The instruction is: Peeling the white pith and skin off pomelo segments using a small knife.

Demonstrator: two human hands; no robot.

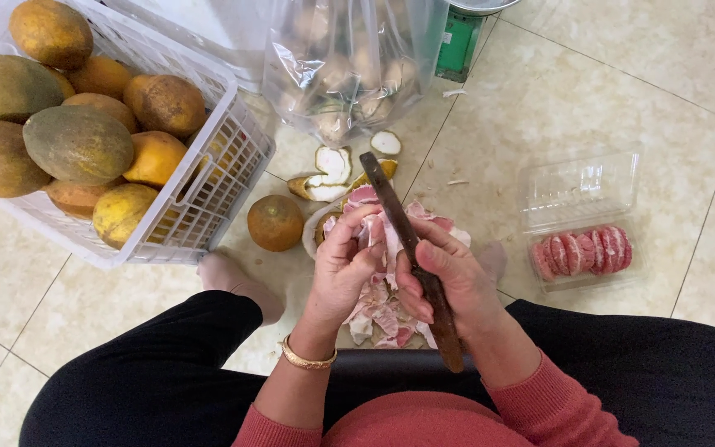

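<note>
Pomelo flesh [367, 217], pink and partly stripped of its white membrane, sits between both hands of a person seated low over a tiled floor [606, 83]. The left hand [343, 266] pinches the fruit piece with fingers curled around it, a gold bangle [306, 359] on that wrist. The right hand [444, 277] is clenched around the wooden handle of a long knife [407, 248], whose dark blade angles up and away past the fruit, beyond the fingertips. So the left grip is closed on the pomelo piece and the right grip is closed on the knife.

Just under the hands lies a heap of torn pink-and-white membrane scraps [382, 319]. Beyond the hands, past the knife tip, lie cut rind pieces [333, 170] and a clear plastic bag [345, 66] holding more peeled fruit. To the left of the left hand sits one whole round fruit [275, 222], and farther left a white plastic basket [233, 157] heaped with whole yellow-green pomelos. To the right of the right hand, well apart, an open clear clamshell box [577, 219] holds a neat row of cleaned pink segments [583, 252].

The step appears to be peeling membrane off a segment. A next move would likely call for a steady pinch and a careful blade edge near the fingers.
</note>
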